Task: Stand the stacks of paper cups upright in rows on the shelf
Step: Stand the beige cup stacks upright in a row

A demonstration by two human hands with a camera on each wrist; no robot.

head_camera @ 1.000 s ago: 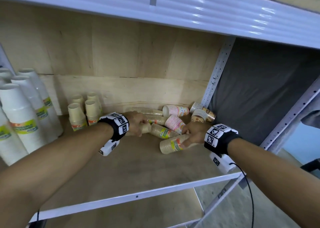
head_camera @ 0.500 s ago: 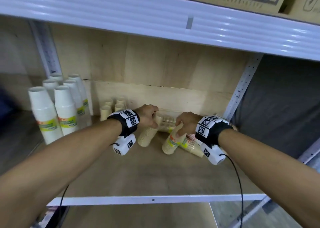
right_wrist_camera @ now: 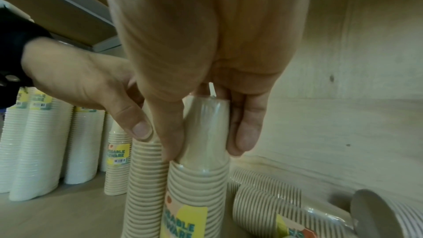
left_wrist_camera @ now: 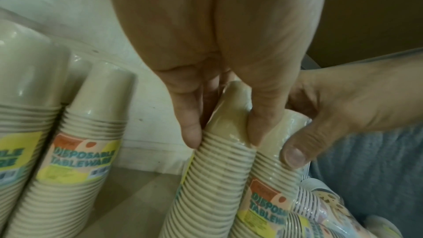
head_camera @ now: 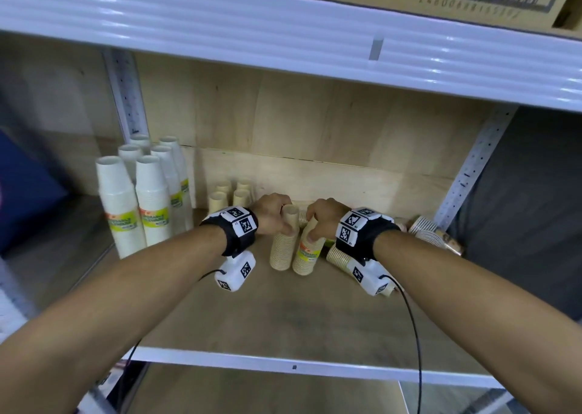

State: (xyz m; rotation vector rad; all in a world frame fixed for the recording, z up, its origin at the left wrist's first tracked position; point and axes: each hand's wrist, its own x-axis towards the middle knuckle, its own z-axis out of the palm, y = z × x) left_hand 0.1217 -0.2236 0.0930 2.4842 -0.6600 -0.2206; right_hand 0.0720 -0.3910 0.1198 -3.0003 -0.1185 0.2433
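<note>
The left hand point(head_camera: 271, 216) and right hand point(head_camera: 324, 221) are each pinching a beige cup stack point(head_camera: 283, 243) upright mid-shelf point(head_camera: 293, 364), fingers curled round the tops; next, probably, sliding both beside the standing row point(head_camera: 231, 194).

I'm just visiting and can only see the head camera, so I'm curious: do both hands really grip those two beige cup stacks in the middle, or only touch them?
Observer: The left wrist view shows the left hand pinching the top of its beige stack between thumb and fingers.
Operator: And the other hand?
Observer: In the right wrist view, the right hand pinches the top of the neighbouring stack the same way.
Operator: What do the coloured labels say?
Observer: The label on a standing stack nearby reads DISPOSABLE TABLEWARE.
</note>
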